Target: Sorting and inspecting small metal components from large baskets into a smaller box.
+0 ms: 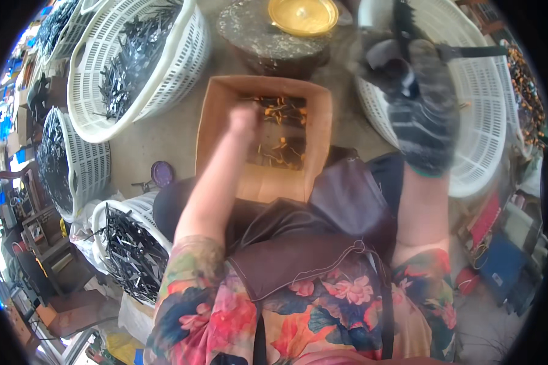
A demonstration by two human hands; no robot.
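My left hand (245,119), bare and smeared by motion, is over an open brown box (220,97) in front of me. Its fingers cannot be made out. Inside the box lie several small orange-and-black pieces (283,112). My right hand (423,115) wears a dark grey striped glove and is closed, raised over the near-left side of a white slotted basket (481,115). A long dark piece (403,21) rises from its fingers, and a dark flat bar (475,52) sticks out to the right. Blur hides the exact kind of what it grips.
White slotted baskets (186,61) with black strips (137,55) stand at the left. A gold-coloured round dish (304,13) sits on a worn round block (243,27) beyond the box. Orange-and-black pieces (525,91) fill a container at the far right. A purple lid-like disc (162,174) lies nearby.
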